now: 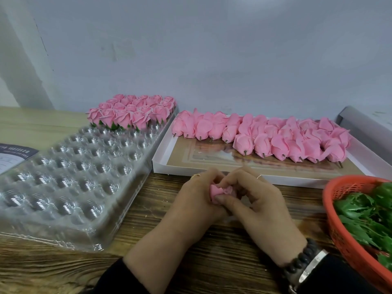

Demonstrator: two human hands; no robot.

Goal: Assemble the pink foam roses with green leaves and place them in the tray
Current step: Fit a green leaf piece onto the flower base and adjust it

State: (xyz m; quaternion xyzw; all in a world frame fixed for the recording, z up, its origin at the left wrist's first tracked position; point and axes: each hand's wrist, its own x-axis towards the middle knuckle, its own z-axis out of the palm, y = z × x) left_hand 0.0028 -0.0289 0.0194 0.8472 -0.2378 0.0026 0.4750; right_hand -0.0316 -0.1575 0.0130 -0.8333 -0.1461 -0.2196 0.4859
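A pink foam rose (218,192) sits between both hands above the wooden table. My left hand (195,200) grips it from the left and my right hand (256,200) pinches it from the right; most of the flower is hidden by fingers. The clear plastic tray (70,172) with round cups lies at the left. Several finished roses with green leaves (131,111) fill its far rows. Loose pink rose heads (265,136) with short pegs lie in a white box (161,164) behind my hands. Green leaves (364,215) are heaped in a red basket (339,236) at the right.
A grey wall rises just behind the table. A printed paper (12,155) lies under the tray's left edge. A grey box lid (360,124) stands at the far right. Bare wooden table (212,251) shows under my wrists.
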